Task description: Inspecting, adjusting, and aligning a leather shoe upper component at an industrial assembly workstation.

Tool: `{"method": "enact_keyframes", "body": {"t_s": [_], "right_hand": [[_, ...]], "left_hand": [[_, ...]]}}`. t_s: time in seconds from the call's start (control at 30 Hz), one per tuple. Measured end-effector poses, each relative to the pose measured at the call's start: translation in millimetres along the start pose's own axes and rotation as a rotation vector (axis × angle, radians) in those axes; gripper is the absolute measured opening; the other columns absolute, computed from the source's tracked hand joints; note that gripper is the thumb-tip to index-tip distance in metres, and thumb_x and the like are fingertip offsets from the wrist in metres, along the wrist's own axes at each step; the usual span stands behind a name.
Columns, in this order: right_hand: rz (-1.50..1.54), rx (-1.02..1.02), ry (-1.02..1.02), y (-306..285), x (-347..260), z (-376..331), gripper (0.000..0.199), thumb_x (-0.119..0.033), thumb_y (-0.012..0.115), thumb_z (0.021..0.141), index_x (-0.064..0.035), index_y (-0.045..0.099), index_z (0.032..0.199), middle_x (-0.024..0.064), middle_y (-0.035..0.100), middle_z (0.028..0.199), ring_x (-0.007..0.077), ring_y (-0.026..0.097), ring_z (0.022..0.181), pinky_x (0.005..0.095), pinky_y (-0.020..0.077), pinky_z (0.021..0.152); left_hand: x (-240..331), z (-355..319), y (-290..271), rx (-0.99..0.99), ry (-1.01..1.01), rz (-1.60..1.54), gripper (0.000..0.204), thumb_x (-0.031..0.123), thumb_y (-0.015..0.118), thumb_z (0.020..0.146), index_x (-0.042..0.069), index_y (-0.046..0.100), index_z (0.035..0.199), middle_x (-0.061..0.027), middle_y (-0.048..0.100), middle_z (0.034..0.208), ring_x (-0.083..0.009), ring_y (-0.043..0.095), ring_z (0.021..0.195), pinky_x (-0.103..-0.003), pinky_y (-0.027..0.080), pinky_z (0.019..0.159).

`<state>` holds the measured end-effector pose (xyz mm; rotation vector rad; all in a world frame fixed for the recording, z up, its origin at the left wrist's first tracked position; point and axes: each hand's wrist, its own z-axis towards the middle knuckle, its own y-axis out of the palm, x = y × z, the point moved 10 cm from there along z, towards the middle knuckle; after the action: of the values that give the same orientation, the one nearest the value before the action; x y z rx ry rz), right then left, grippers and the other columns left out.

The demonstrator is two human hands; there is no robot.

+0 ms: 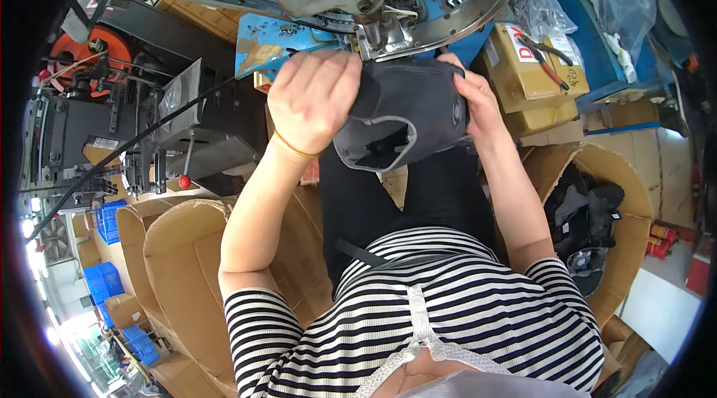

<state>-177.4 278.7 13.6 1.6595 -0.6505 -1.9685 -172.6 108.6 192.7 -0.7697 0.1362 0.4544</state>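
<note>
Black pouch (420,95) looks light, kinda floppy; left hand (315,98) clutches its near edge, right hand (479,99) pinches the opposite side. Middle between hands probably sags; edges should grip best.

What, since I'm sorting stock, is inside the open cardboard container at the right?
Dark, soft-looking pieces lie heaped inside the cardboard container. The top layer covers whatever lies beneath, so the bottom cannot be seen.

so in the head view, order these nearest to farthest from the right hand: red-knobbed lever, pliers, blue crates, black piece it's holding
1. Black piece: gripped by the right hand.
2. Pliers: on the carton to its right.
3. Red-knobbed lever: across on the left.
4. Blue crates: farther left, beyond the lever.
</note>
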Motion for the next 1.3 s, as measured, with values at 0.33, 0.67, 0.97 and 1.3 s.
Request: {"method": "enact_keyframes", "body": {"t_s": [0.33, 0.67, 0.97, 1.3], "right_hand": [[0.269, 0.067, 0.229, -27.8, 49.8, -11.8, 0.037, -0.016, 0.053, 0.095, 0.0038, 0.053, 0.126, 0.0114, 0.064, 0.116, 0.0175, 0.063, 0.103, 0.0304, 0.0496, 0.09], [-0.039, -0.049, 0.093, 4.4, 10.5, -23.7, 0.025, -0.012, 0.056, 0.091, 0.0097, 0.064, 0.101, 0.003, 0.049, 0.118, 0.0137, 0.054, 0.106, 0.027, 0.0425, 0.091], [-0.022, -0.041, 0.011, 0.2, 0.2, 5.0, 0.024, -0.012, 0.057, 0.091, 0.0079, 0.065, 0.101, 0.0036, 0.054, 0.116, 0.0136, 0.058, 0.101, 0.0262, 0.0456, 0.088], [0.15, 0.084, 0.225, -10.7, 29.0, 3.5, 0.024, -0.014, 0.059, 0.092, 0.0024, 0.064, 0.11, 0.0056, 0.067, 0.105, 0.0126, 0.064, 0.093, 0.0257, 0.0512, 0.082]], "left_hand": [[-17.6, 3.4, 40.4, -0.178, -0.111, -0.106, 0.015, 0.006, 0.06, 0.068, 0.007, 0.057, 0.083, -0.0058, 0.054, 0.079, -0.023, 0.057, 0.077, -0.036, 0.045, 0.07], [11.2, -29.9, 0.9, 0.007, -0.03, -0.129, 0.023, 0.005, 0.065, 0.062, 0.003, 0.064, 0.084, -0.0056, 0.061, 0.082, -0.0207, 0.062, 0.076, -0.033, 0.048, 0.07], [-6.6, -14.3, 8.2, 0.032, -0.068, -0.05, 0.027, 0.006, 0.065, 0.062, 0.002, 0.063, 0.089, -0.006, 0.061, 0.085, -0.0212, 0.061, 0.077, -0.032, 0.048, 0.072], [-40.2, -28.5, 46.9, -0.186, -0.271, -0.22, 0.038, -0.003, 0.06, 0.057, 0.003, 0.062, 0.094, -0.0058, 0.059, 0.089, -0.026, 0.056, 0.083, -0.036, 0.044, 0.075]]}}
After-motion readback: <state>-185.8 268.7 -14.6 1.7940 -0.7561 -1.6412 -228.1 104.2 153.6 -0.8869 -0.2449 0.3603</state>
